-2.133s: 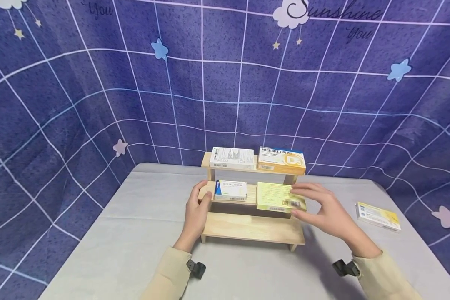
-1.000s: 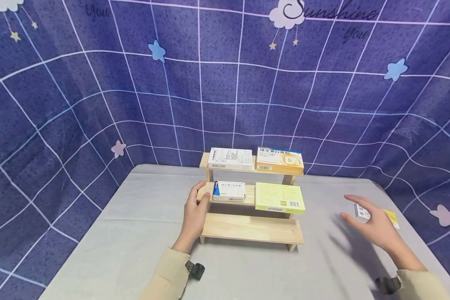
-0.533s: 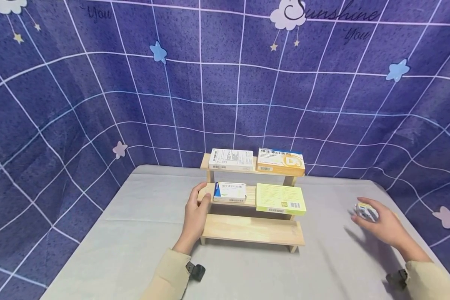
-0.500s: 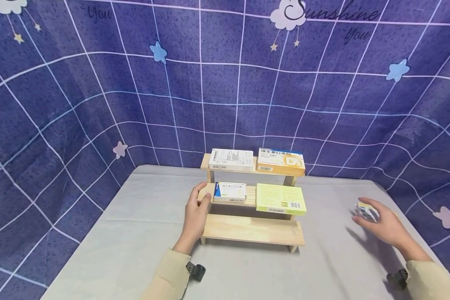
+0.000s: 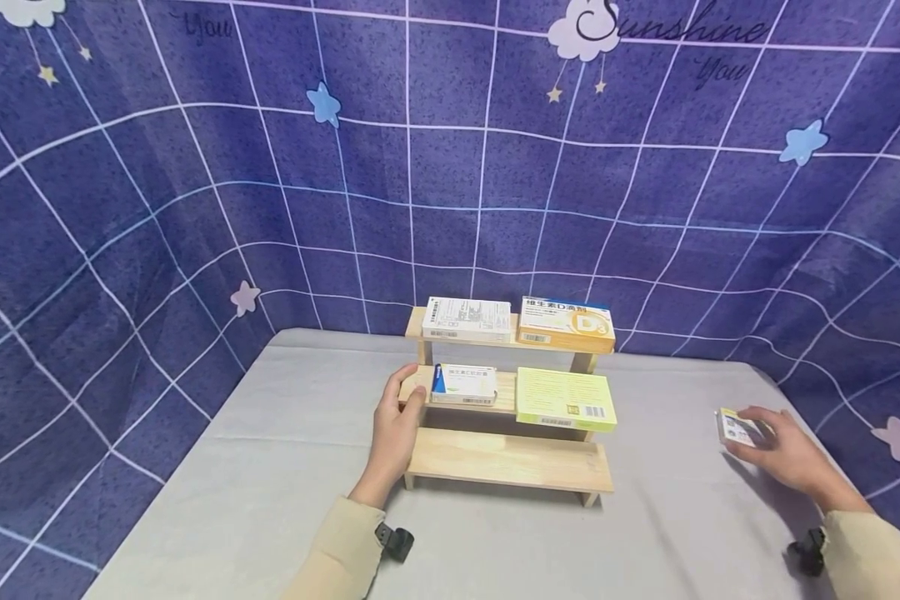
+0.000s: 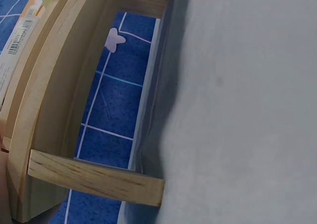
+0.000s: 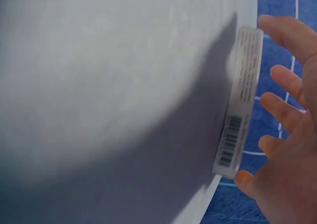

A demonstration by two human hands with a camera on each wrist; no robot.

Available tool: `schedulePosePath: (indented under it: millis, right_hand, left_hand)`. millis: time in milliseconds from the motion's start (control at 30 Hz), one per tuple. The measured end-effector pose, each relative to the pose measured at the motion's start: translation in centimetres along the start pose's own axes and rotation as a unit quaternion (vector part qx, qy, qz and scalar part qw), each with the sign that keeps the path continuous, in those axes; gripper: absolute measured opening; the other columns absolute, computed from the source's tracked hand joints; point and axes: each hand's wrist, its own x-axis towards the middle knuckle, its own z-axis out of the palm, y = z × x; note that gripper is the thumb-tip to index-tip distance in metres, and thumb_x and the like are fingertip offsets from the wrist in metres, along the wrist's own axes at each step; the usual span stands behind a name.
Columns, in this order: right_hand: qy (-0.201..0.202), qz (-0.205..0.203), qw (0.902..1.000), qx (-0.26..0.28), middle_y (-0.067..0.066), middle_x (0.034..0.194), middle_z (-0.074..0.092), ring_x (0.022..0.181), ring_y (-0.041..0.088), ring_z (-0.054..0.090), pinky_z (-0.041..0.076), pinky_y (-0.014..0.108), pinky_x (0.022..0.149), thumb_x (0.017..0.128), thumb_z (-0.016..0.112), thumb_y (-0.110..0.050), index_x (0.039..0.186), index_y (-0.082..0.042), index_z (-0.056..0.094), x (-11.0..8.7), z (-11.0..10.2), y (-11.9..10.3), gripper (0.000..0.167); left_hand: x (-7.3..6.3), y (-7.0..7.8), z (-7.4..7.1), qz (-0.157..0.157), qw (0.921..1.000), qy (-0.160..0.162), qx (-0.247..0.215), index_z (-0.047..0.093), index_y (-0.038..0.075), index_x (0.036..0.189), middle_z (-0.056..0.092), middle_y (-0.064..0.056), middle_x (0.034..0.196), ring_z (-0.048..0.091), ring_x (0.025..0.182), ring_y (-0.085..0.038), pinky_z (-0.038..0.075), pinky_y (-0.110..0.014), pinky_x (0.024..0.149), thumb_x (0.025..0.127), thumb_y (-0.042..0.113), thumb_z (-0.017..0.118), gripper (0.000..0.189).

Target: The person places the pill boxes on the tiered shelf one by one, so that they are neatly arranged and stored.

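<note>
In the head view my left hand (image 5: 396,421) grips the left end of a three-tier wooden display stand (image 5: 510,460), its thumb on the middle tier. The left wrist view shows the stand's wooden leg (image 6: 96,178). At the far right my right hand (image 5: 791,458) reaches over a white and yellow medicine box (image 5: 740,429) lying on the table. In the right wrist view its fingers are spread above the barcoded side of the medicine box (image 7: 238,102), with gaps between several fingertips and the box. The box's right part is hidden under the hand in the head view.
A white box (image 5: 468,320) and an orange vitamin D box (image 5: 566,323) lie on the top tier. The middle tier bears a white and blue box (image 5: 463,384) and a yellow-green box (image 5: 565,398). Behind the grey table (image 5: 270,467) hangs a blue gridded curtain (image 5: 450,167).
My right hand has left the yellow-green box on the middle tier and moved right to the white and yellow medicine box. The left hand has stayed at the stand.
</note>
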Motion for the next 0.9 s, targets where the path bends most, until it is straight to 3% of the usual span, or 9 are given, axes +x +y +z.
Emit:
schedulePosePath:
  millis: [67,267,467,800,900]
  right_hand:
    - [-0.022,0.018,0.9996,-0.006,0.045,0.121,0.046,0.116,0.068,0.033,0.008,0.069,0.107,0.077,0.080,-0.012,0.117,0.012,0.053,-0.01,-0.10,0.40,0.054]
    - [-0.076,0.089,0.9924,-0.038,0.041,0.118,0.045,0.107,0.058,0.045,0.032,0.070,0.088,0.082,0.080,-0.022,0.123,0.008,0.050,0.06,-0.52,0.94,0.059]
    - [-0.056,0.075,0.9948,-0.041,0.041,0.116,0.049,0.103,0.054,0.049,0.035,0.064,0.086,0.080,0.080,-0.013,0.119,0.008,0.052,0.12,-0.28,0.96,0.052]
    - [-0.026,0.079,0.9940,-0.071,0.037,0.111,0.058,0.101,0.054,0.053,0.037,0.065,0.084,0.076,0.085,-0.020,0.112,0.003,0.060,-0.48,-0.17,0.77,0.050]
    - [-0.026,0.073,0.9950,-0.063,0.037,0.112,0.058,0.103,0.054,0.052,0.037,0.065,0.085,0.076,0.086,-0.021,0.111,0.003,0.061,-0.52,-0.23,0.42,0.050]
  left_hand:
    - [0.01,-0.03,0.02,0.004,1.0000,-0.001,0.002,0.044,0.022,0.147,0.042,0.001,0.149,0.053,0.100,-0.024,0.045,-0.041,0.082,0.104,0.033,0.048,0.044]
    - [0.02,-0.16,0.03,0.000,1.0000,-0.003,0.000,0.045,0.023,0.146,0.040,0.005,0.150,0.047,0.123,-0.019,0.041,-0.044,0.096,0.104,0.033,0.048,0.044]
    - [0.06,-0.14,-0.06,0.005,1.0000,-0.001,-0.003,0.045,0.021,0.146,0.040,0.002,0.151,0.042,0.131,-0.020,0.038,-0.048,0.101,0.104,0.032,0.049,0.044]
    - [-0.01,-0.17,-0.06,0.008,0.9999,-0.004,-0.010,0.045,0.021,0.146,0.040,0.001,0.152,0.043,0.128,-0.021,0.038,-0.048,0.100,0.104,0.031,0.049,0.043]
    - [-0.17,0.48,-0.06,0.007,0.9999,-0.006,-0.010,0.044,0.018,0.147,0.039,-0.002,0.153,0.041,0.132,-0.023,0.036,-0.050,0.103,0.105,0.028,0.049,0.044]
